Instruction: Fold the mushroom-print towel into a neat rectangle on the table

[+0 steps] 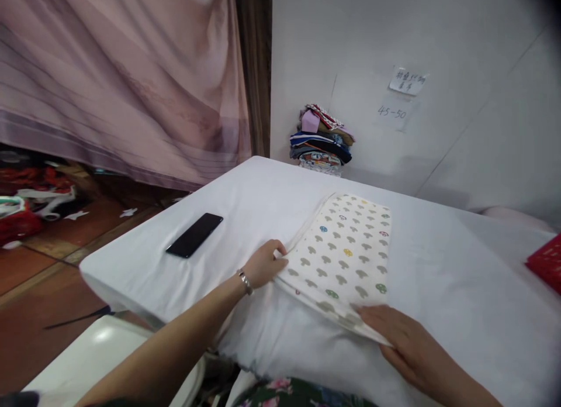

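Observation:
A folded white cloth [346, 255] printed with grey, blue, yellow and green mushrooms lies on the white-covered table, its near edge close to me. My left hand [266, 263], with a silver bracelet at the wrist, pinches the cloth's left near corner between thumb and fingers. At the right near corner, my right hand [401, 338] has its fingers on top of the fabric and its thumb by the edge, gripping it. The near edge is slightly raised between the two hands. Left of the cloth rests a black phone [195, 235].
A stack of folded fabrics [322, 139] stands at the table's far edge against the wall. Paper notes [407, 81] are stuck on that wall. Something red [546, 264] is at the right. A pink curtain [131, 73] hangs left; a white stool [92, 354] is below the table [144, 284].

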{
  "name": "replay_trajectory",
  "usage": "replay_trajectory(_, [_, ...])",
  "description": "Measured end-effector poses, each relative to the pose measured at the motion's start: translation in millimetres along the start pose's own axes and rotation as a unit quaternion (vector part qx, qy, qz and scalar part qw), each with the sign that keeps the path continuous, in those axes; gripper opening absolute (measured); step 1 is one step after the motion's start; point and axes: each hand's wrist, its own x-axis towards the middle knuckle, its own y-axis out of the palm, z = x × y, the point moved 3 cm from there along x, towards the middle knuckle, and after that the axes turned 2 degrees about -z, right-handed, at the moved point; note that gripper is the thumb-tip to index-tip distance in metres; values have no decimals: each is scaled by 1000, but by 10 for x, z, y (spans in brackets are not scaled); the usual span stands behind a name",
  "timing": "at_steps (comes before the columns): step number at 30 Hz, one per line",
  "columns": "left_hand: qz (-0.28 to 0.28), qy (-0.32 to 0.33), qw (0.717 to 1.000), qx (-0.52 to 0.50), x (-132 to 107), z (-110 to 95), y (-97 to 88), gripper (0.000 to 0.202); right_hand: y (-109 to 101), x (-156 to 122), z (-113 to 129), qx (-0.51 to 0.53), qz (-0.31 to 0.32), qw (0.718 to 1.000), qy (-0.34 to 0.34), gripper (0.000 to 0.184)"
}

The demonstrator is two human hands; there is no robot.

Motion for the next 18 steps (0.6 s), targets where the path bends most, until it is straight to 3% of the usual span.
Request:
replay_trajectory(4, [44, 59, 995, 66, -256, -33, 109, 11, -26, -204, 151, -10, 40, 999, -31, 70])
replay_trajectory(8, [71, 84, 985, 133, -260, -32, 115, 7, -39, -200, 280, 13, 34, 999, -18, 71])
replay_trajectory(10, [76, 82, 981, 160, -141, -65, 69, 14, -77, -142, 271, 34, 25, 999, -5, 67])
replay_trajectory(13, [35, 93, 981, 169, 168, -179, 4, 24, -122, 31, 141, 61, -7, 997, 44, 48])
replay_trajectory(15, [21, 105, 982, 153, 410, -277, 26, 23, -115, 206, 1, 67, -29, 993, 93, 36])
replay_trajectory(18, [20, 62, 990, 123, 722, -390, 147, 20, -33, 488, -213, 27, -32, 987, 157, 35])
